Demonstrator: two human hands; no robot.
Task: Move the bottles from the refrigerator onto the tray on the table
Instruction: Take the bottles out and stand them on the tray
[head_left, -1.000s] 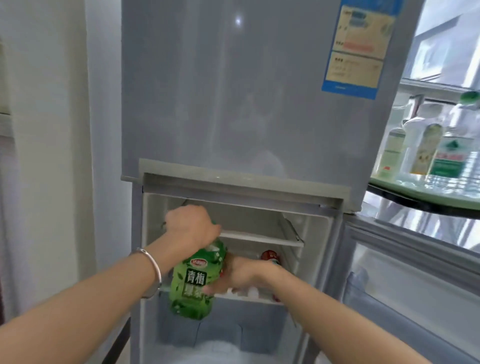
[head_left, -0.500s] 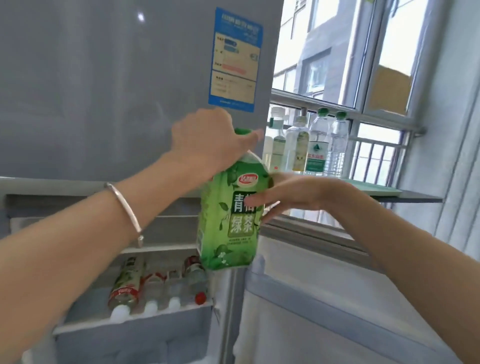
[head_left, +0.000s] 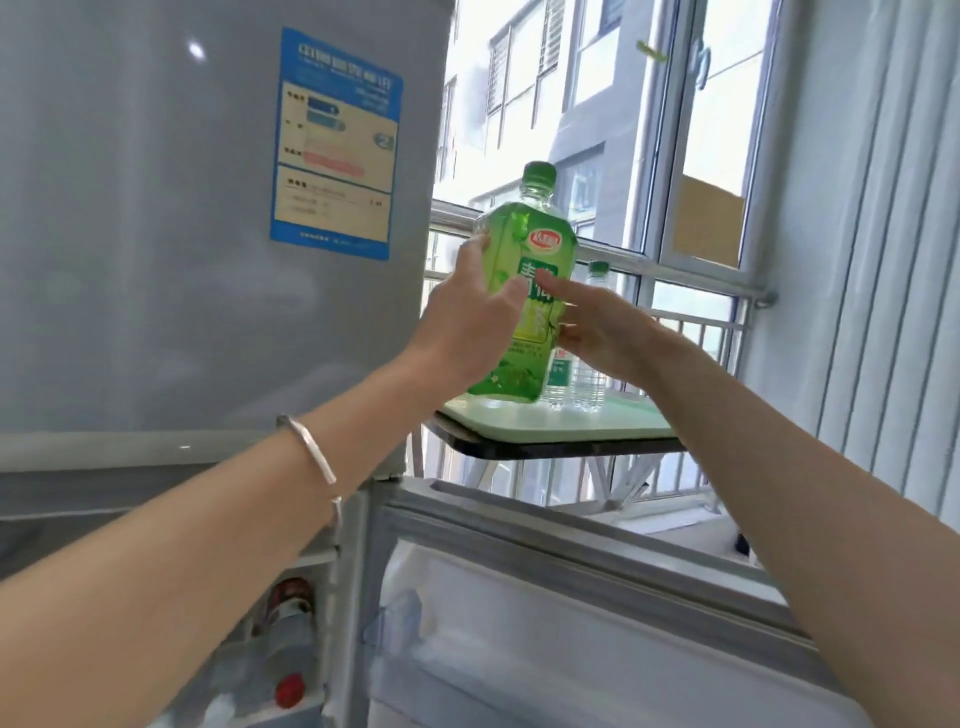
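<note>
A green tea bottle (head_left: 524, 244) with a green cap is held slightly tilted over the left end of the pale green tray (head_left: 582, 428). I cannot tell whether its base touches the tray. My left hand (head_left: 467, 322) grips its left side. My right hand (head_left: 597, 332) presses flat fingers against its label from the right. Two clear water bottles (head_left: 584, 376) stand on the tray behind it. More bottles with red caps (head_left: 291, 629) lie in the open lower refrigerator compartment at the bottom left.
The grey refrigerator (head_left: 182, 249) with a blue sticker fills the left. Its open lower door (head_left: 571, 623) juts out under my arms. The tray rests on a dark-edged table (head_left: 545, 449) by a railed window (head_left: 701, 312).
The bottle went up out of the refrigerator and right to the tray. My left hand shifted from its cap to its side, and the view turned right.
</note>
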